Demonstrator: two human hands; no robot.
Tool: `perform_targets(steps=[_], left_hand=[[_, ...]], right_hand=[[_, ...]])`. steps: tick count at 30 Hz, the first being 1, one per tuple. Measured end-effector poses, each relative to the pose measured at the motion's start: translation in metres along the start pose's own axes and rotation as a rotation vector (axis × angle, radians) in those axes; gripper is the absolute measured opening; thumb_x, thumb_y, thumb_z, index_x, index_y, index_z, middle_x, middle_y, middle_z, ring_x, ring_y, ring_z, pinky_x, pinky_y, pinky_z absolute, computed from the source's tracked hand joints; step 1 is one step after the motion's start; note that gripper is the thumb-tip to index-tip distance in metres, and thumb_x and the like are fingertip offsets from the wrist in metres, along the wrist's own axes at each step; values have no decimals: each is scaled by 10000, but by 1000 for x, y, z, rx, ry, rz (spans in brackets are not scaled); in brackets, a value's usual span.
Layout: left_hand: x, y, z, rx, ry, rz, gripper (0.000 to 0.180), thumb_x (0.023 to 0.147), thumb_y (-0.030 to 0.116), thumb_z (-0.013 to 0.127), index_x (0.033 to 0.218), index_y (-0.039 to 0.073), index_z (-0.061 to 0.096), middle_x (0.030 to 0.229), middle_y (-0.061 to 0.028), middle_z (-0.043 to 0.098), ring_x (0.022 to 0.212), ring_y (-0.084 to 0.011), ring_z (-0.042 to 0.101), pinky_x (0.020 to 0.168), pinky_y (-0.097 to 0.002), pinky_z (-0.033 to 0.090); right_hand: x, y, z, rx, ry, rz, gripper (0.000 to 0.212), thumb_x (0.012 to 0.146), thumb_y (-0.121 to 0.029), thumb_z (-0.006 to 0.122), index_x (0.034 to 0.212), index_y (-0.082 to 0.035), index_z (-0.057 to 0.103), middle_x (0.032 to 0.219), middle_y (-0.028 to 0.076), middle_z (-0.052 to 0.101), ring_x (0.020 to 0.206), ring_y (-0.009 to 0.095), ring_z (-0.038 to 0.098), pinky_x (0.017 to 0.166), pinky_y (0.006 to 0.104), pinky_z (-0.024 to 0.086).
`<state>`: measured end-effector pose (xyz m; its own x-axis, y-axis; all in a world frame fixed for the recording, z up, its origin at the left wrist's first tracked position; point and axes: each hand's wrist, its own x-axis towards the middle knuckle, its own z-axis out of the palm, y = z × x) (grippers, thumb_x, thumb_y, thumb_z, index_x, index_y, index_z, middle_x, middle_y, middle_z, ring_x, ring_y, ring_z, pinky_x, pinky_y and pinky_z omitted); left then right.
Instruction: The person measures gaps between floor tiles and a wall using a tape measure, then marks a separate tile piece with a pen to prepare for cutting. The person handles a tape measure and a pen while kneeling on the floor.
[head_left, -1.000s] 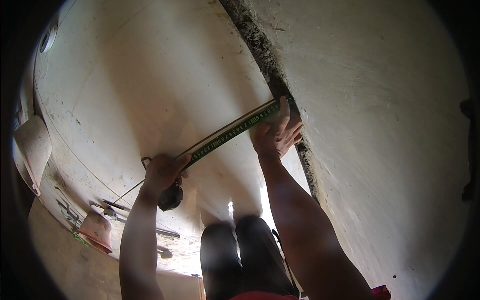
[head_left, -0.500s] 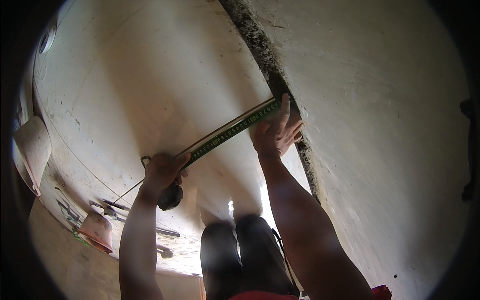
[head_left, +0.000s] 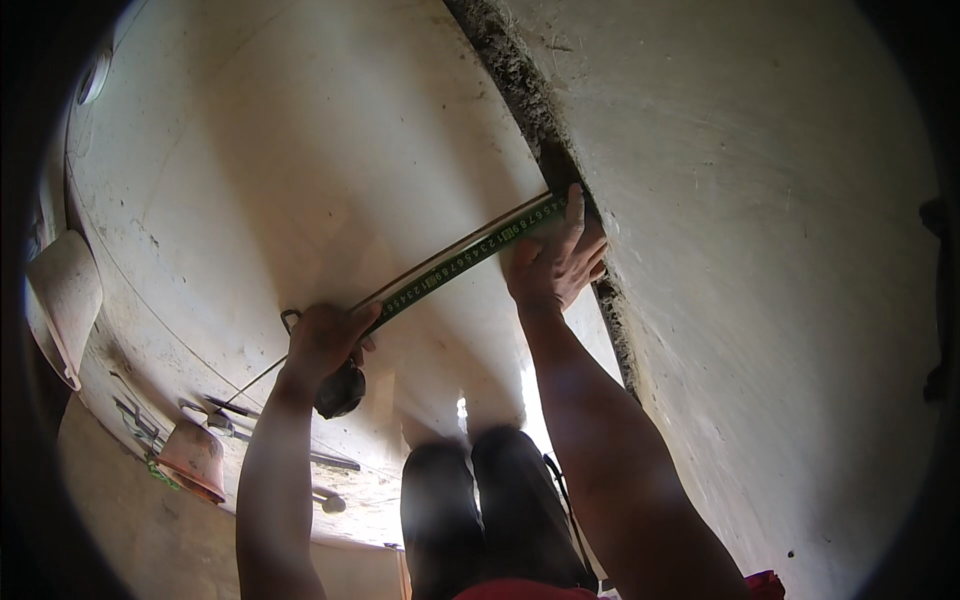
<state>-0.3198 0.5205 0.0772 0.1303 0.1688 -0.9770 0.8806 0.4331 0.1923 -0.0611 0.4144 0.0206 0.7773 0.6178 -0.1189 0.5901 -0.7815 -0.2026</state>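
A green tape measure blade (head_left: 465, 258) stretches slantwise over the pale floor, its far end at the dark, rough gap along the wall's foot. My left hand (head_left: 330, 340) is closed round the tape measure, whose dark case (head_left: 341, 391) hangs below the fingers. At the blade's far end, my right hand (head_left: 560, 258) presses it with an outstretched finger, the other fingers bent beside the gap. The blade's very tip is hidden at that hand.
On the right rises a grey plastered wall (head_left: 760, 250). A rough dark gap (head_left: 520, 90) runs along its edge. To the left stand a pale bucket (head_left: 68, 300) and a reddish pot (head_left: 193, 460). Dark tools (head_left: 235, 422) lie near the pot. My legs (head_left: 490, 510) are at the bottom.
Nearly everything stays put. My right fingertip and the blade's end have shifted very slightly; the left hand still holds the tape measure.
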Motion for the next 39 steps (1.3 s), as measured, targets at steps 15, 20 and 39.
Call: perform_targets(steps=[15, 20, 39], left_hand=[[-2, 4, 1, 35, 15, 7, 522, 932, 484, 619, 785, -5, 730, 617, -94, 685, 481, -163, 644, 515, -307, 517], [-5, 6, 0, 90, 20, -52, 602, 913, 584, 581, 677, 54, 742, 525, -60, 640, 522, -151, 649, 631, -299, 519], [-1, 4, 2, -7, 17, -30, 505, 921, 469, 632, 756, 1, 721, 596, -99, 672, 465, -157, 632, 510, -300, 513]], right_hand=[[0, 3, 0, 55, 28, -13, 875, 671, -186, 578, 1498, -199, 293, 1249, 141, 443, 1181, 353, 436, 1032, 539, 290], [0, 3, 1, 94, 48, 3, 865, 670, -181, 576, 1492, -179, 308, 1243, 137, 451, 1175, 347, 440, 1030, 536, 293], [-2, 4, 0, 34, 21, -37, 868, 696, -191, 602, 1502, -393, 350, 1190, 126, 428, 1140, 354, 437, 994, 550, 322]])
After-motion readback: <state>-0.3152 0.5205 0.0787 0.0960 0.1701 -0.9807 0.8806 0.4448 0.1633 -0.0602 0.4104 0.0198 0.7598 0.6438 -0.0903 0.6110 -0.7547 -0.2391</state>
